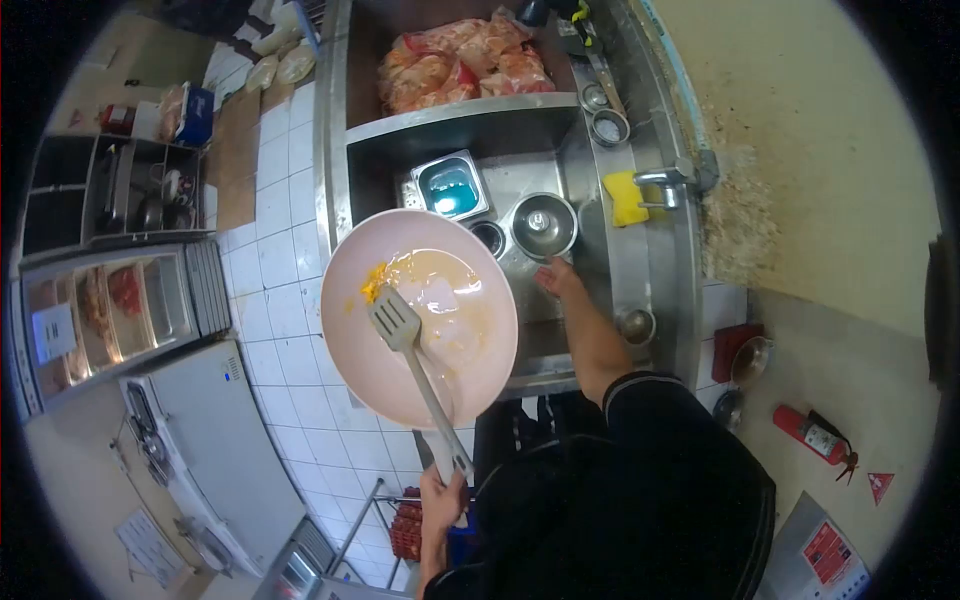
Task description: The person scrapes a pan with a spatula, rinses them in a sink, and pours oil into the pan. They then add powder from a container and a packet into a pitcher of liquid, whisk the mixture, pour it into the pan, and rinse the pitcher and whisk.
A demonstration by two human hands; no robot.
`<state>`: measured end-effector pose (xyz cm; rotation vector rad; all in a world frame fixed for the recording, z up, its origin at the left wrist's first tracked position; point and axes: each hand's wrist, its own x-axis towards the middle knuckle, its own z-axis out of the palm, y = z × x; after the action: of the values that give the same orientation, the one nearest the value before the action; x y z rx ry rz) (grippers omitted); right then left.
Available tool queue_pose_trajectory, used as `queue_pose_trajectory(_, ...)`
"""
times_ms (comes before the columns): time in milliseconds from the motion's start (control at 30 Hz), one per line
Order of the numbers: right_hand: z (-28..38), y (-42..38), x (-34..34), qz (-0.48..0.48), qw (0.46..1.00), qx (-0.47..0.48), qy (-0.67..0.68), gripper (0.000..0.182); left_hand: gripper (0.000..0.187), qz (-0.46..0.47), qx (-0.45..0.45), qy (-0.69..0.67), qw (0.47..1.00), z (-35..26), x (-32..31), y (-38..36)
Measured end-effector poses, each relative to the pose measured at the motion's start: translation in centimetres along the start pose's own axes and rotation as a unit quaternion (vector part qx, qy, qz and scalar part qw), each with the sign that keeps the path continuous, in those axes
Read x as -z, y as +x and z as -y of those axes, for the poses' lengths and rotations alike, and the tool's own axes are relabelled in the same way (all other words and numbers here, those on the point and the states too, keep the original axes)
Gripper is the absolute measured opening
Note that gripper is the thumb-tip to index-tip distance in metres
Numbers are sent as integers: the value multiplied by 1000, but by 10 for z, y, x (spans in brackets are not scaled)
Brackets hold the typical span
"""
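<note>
My left hand (pixel 443 502) is closed around the handle of a pink frying pan (pixel 480 370), held tilted in front of the sink's edge. A grey slotted spatula (pixel 397 322) lies in the pan, its handle running down alongside the pan's handle to my left hand. Yellow food scraps (pixel 375 282) and some liquid are in the pan. My right hand (pixel 557 278) reaches into the sink, its fingers stretched out just below a round metal bowl (pixel 562 240). Beside that bowl are a smaller metal cup (pixel 487 238) and a square steel container (pixel 474 205) of blue-green liquid.
Bags of raw meat (pixel 465 65) fill the neighbouring sink basin. A faucet (pixel 672 181) stands over a yellow sponge (pixel 626 198) on the right ledge, with small metal bowls (pixel 608 127) farther up. A fire extinguisher (pixel 812 434) is at right, a display fridge (pixel 110 318) at left.
</note>
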<state>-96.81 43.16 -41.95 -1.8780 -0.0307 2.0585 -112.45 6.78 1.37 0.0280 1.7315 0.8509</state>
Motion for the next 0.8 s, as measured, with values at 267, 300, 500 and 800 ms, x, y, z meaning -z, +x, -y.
queue_pose_trajectory(267, -6, 91, -14, -70, 988, 99, 99, 59, 21, -13, 27, -19, 999, -13, -15, 21)
queue_pose_trajectory(300, 0, 86, -19, -81, 987, 112, 77, 59, 20, -17, 33, -24, 999, -12, -18, 21)
queue_pose_trajectory(500, 41, 89, -57, -100, 984, 144, 25, 56, 14, -38, 73, -46, 996, -36, -29, 31)
queue_pose_trajectory(800, 71, 56, -75, 76, 981, 137, 117, 41, 7, -48, 74, 3, 996, -19, -26, 49)
